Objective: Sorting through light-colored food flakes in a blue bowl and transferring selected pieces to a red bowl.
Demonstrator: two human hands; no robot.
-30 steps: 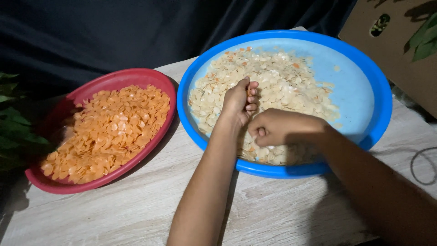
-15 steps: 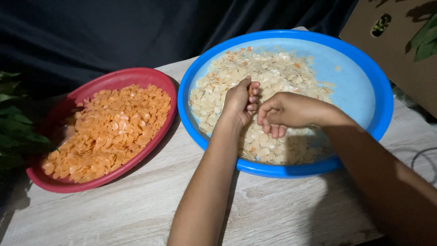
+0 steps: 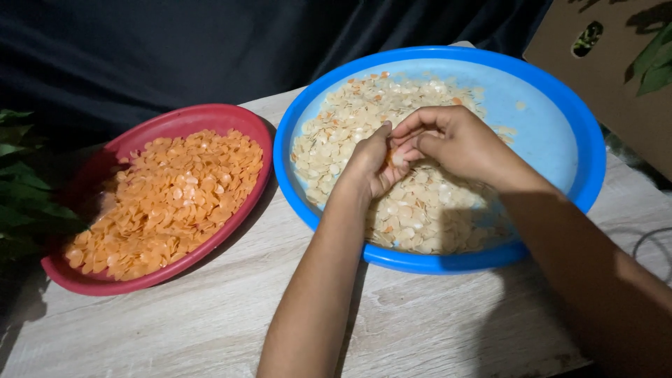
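Spanning the lower frame, a pale wood-grain tabletop (image 3: 175, 329) meets dark cloth backdrop (image 3: 140, 49) across the top; brown cardboard box (image 3: 609, 77) upper right. Centre-right: round blue plastic basin (image 3: 560, 119) w/ pale flat seeds (image 3: 420, 210). Left: round red plastic bowl (image 3: 168, 122) w/ orange seeds (image 3: 168, 196). Green leaves (image 3: 21, 196) far left. Left hand (image 3: 367, 164) & right hand (image 3: 458, 143) together over the basin's pale seeds, fingertips pinching a few.

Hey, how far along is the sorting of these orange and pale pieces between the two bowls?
Done: the red bowl holds a full heap of orange pieces. In hand: the left hand and right hand meet over the blue bowl, pinching something small. Left: the pale pieces there show a few orange ones mixed in near the far side.
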